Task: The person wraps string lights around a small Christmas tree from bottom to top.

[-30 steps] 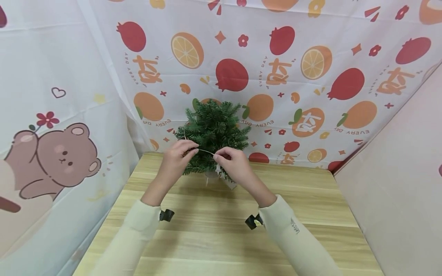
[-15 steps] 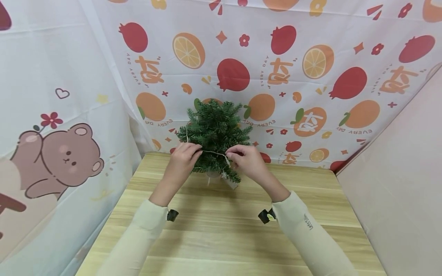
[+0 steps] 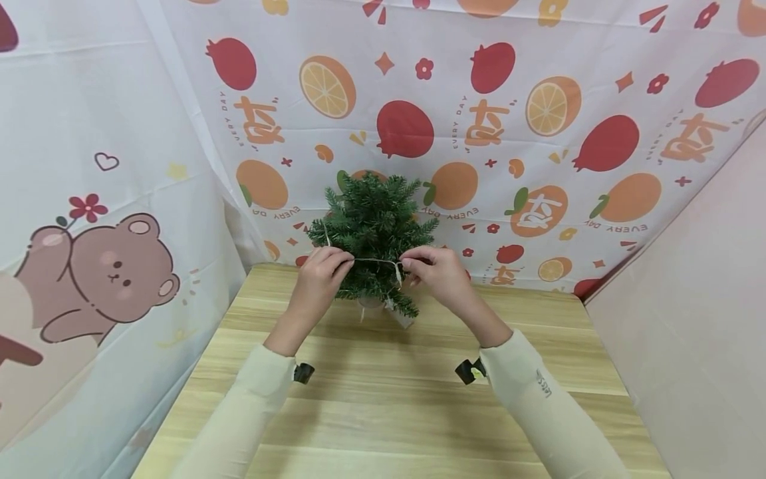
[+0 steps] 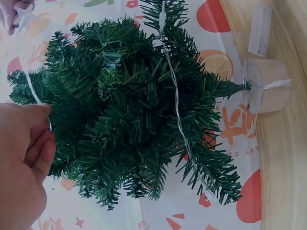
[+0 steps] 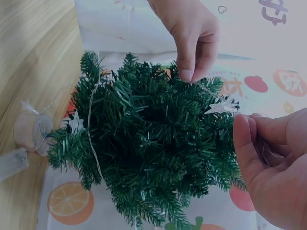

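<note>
A small artificial Christmas tree [image 3: 371, 213] stands at the back of the wooden table on a round pale base [image 4: 271, 86]. In front of its branches, my left hand [image 3: 320, 276] pinches a thin string of star lights [image 3: 376, 259] between thumb and forefinger. My right hand [image 3: 443, 276] pinches the same string farther right, the stretch between them nearly straight. A clear star [image 5: 223, 106] hangs right by the right fingertips. Lower down, another run of the string crosses the branches, with a second star [image 5: 76, 123] against a lower branch.
Beside the base lies a small whitish box [image 4: 260, 31]. Behind the tree hangs a white cloth [image 3: 403, 130] printed with fruit; a bear-printed cloth [image 3: 120, 279] hangs at the left. The wooden tabletop [image 3: 383, 399] stretches toward the person.
My right hand has moved to the right, lengthening the stretch of string between the hands, and a star now shows beside its fingertips. My left hand has shifted slightly right, still pinching the string.
</note>
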A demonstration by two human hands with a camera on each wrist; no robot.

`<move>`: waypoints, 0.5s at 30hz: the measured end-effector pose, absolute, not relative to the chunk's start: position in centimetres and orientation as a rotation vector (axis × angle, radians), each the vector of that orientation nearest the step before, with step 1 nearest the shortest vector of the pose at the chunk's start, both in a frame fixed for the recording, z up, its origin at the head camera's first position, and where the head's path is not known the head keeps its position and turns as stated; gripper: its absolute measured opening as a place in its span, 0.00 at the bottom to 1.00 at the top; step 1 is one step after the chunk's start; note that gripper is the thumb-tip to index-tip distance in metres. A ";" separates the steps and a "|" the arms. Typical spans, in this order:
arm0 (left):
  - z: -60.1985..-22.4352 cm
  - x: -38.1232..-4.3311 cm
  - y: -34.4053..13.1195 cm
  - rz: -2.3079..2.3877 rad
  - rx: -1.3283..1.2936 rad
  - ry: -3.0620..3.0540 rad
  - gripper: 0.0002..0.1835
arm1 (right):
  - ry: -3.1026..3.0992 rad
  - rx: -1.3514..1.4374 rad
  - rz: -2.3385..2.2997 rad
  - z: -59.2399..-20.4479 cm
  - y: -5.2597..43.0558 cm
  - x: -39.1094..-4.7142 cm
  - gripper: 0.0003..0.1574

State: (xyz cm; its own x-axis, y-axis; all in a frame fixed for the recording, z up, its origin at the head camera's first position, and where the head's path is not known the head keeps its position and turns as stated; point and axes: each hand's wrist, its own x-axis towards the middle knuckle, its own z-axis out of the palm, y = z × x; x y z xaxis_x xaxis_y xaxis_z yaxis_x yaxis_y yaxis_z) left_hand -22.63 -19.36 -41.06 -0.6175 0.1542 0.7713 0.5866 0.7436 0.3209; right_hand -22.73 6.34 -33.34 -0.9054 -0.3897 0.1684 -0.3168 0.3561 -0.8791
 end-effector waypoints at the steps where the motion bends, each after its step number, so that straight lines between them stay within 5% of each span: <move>1: -41.0 -22.6 -19.3 -0.730 -0.555 -2.177 0.04 | 2.546 -0.665 -1.611 -33.3 6.4 -22.9 0.12; 15: -40.5 -22.6 -17.9 -0.654 -0.524 -2.118 0.04 | 2.692 -0.657 -1.593 -32.9 7.4 -27.1 0.15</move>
